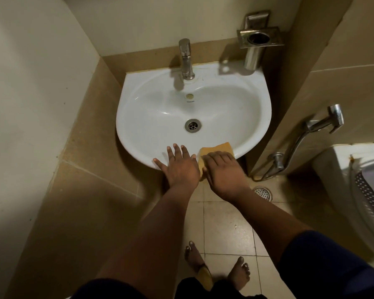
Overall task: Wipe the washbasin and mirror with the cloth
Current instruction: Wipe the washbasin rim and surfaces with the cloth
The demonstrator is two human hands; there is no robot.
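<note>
A white washbasin hangs on the tiled back wall, with a steel tap at its rear and a drain in the bowl. On the basin's front rim lies a yellow cloth. My right hand presses on the cloth, fingers bent over its near part and the rim. My left hand rests flat on the rim just left of the cloth, fingers spread. No mirror is in view.
A steel holder is fixed to the wall at the basin's back right. A hand sprayer with hose hangs on the right wall. A white appliance stands at right. A floor drain and my bare feet are below.
</note>
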